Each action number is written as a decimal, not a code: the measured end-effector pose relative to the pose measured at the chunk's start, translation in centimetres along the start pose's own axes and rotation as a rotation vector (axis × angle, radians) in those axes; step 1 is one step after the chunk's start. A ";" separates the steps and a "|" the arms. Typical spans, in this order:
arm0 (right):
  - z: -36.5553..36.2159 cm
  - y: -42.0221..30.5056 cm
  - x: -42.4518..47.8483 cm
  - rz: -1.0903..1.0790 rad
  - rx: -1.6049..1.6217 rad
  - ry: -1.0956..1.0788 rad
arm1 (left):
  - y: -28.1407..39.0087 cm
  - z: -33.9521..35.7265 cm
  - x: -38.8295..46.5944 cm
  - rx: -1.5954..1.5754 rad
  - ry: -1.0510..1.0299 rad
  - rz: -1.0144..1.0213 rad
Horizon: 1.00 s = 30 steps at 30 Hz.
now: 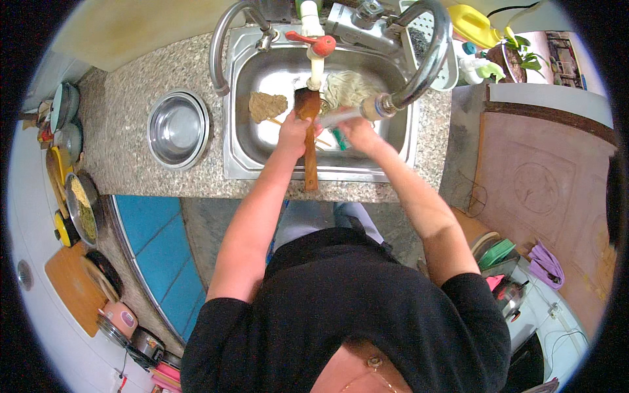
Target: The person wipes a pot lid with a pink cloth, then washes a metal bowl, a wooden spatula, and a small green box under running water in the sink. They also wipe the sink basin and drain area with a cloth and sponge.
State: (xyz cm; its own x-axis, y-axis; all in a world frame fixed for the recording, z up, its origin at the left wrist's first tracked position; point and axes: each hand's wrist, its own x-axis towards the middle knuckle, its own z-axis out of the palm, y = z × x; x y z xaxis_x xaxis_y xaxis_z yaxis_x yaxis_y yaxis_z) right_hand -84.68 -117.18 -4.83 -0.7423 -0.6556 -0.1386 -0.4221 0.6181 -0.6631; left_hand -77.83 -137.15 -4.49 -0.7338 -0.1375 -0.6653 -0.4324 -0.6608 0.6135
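Note:
My left hand (pixel 294 132) grips the handle of a brown wooden spatula (pixel 310 159). Its dark, wet-looking blade points away from me, under the white tap with a red lever (pixel 322 46). My right hand (pixel 358 131) is blurred beside a stream of water (pixel 339 118) that runs from the nozzle of a curved metal faucet (pixel 378 107); whether its fingers hold anything is unclear. Both hands are over the stainless steel sink (pixel 248 147). In the basin lie a brown crumpled cloth or sponge (pixel 267 107), a pale cloth (pixel 349 88), a green item (pixel 339 140) and thin sticks, partly hidden.
Stacked metal bowls (pixel 178 128) stand on the granite counter (pixel 123 108) left of the sink. A second curved faucet (pixel 221 49) rises at the back left. Behind the right rim are a white perforated basket (pixel 444 73), a yellow jug (pixel 471 24) and a potted plant (pixel 511 59).

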 end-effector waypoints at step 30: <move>-5.5 -1.9 0.3 0.646 1.171 0.225 | 2.6 3.4 -0.9 -0.761 -0.326 -0.187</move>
State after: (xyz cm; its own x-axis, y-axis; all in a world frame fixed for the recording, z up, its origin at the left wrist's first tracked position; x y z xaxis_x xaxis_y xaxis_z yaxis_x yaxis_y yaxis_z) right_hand -86.96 -116.24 0.43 -0.7537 -0.2365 -0.6132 0.6341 -0.0166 -0.7731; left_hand -80.10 -136.23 -0.84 -0.8502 0.1660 -0.4996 -0.1771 -0.9839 -0.0256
